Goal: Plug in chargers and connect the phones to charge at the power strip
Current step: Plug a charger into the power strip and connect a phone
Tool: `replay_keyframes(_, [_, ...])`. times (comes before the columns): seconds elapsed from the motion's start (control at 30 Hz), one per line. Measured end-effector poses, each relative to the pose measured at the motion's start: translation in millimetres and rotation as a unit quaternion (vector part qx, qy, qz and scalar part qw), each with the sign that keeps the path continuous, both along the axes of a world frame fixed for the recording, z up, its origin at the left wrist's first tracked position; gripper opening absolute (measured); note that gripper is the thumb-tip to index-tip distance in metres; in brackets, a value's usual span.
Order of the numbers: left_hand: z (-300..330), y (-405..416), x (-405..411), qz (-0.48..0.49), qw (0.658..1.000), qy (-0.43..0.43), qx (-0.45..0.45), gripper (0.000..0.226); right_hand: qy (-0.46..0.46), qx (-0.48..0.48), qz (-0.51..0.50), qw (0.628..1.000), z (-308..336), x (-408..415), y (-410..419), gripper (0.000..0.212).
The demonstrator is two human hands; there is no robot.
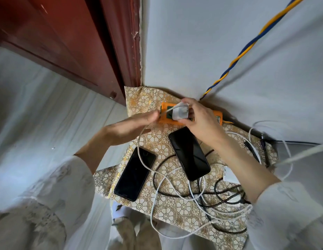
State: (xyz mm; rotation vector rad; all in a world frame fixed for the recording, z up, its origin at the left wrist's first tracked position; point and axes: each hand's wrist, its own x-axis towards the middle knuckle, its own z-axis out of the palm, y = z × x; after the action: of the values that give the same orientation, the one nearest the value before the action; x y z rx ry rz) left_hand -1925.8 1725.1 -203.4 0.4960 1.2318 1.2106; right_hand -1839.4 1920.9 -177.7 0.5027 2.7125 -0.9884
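Note:
An orange power strip [217, 117] lies at the far edge of a small table against the wall. My right hand [198, 120] grips a white charger block [180, 112] just above the strip's left sockets. My left hand [131, 123] pinches the white cable [144, 152] where it leaves the charger. Two dark phones lie face up in front of the strip: one on the left [134, 175] and one on the right [189, 153]. The white cable runs down across the left phone.
The table wears a gold floral cloth [175, 210]. Tangled black and white cables [216, 193] and another white charger [229, 175] lie at the right. A twisted blue-yellow cord [247, 49] climbs the wall from the strip. A red-brown door [75, 42] stands at the left.

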Motion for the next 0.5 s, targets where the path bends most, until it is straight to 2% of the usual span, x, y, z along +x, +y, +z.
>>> replay_keyframes(0.07, [-7,0,-4,0.124,0.988,-0.075,-0.048,0.088,-0.013,-0.013,-0.003,1.000,1,0,1,0.056])
replay_keyframes(0.1, [-8,4,-4,0.180,0.979,-0.067,-0.068,0.081,-0.017,-0.008,-0.001,1.000,2,-2,2,0.057])
replay_keyframes(0.13, [-7,9,-3,0.217,0.972,-0.009,-0.084,0.065,-0.021,0.003,0.003,1.000,2,-3,3,0.058])
replay_keyframes(0.17, [-7,15,-1,0.231,0.963,0.089,-0.105,0.048,-0.026,0.016,0.008,1.000,2,-4,5,0.059])
replay_keyframes(0.2, [-10,20,-1,0.224,0.948,0.188,-0.127,0.041,-0.028,0.029,0.015,0.999,3,-5,6,0.059])
replay_keyframes(0.23, [-14,25,-2,0.194,0.931,0.273,-0.143,0.048,-0.026,0.041,0.022,0.999,3,-5,7,0.058])
replay_keyframes(0.33, [-27,37,-3,0.065,0.888,0.436,-0.131,0.074,-0.022,0.050,0.039,0.998,4,-6,8,0.053])
replay_keyframes(0.4, [-31,40,-6,0.047,0.869,0.477,-0.123,0.077,-0.020,0.042,0.049,0.998,6,-8,6,0.051])
replay_keyframes(0.5, [-35,40,-7,0.066,0.864,0.484,-0.119,0.076,-0.008,0.051,0.074,0.996,7,-10,2,0.050])
